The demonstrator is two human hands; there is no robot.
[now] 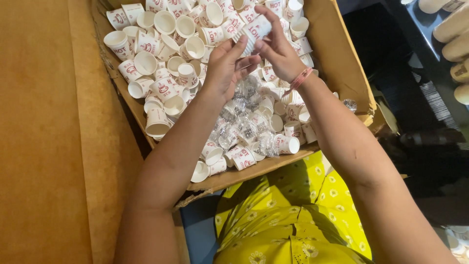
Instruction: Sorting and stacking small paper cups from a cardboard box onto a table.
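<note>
A short stack of white paper cups with red print (254,32) is held above an open cardboard box (337,63). My right hand (278,49) grips the stack from the right, fingers wrapped over its top. My left hand (227,66) touches the stack's lower end with thumb and fingertips. The box below is filled with several loose white paper cups (161,73) lying every way. Crumpled clear plastic wrap (242,122) lies among the cups under my forearms.
A brown cardboard flap (49,132) covers the left side. My lap in yellow flowered fabric (288,215) is below the box. Stacked cups (457,34) stand at the upper right beside a dark surface (420,98).
</note>
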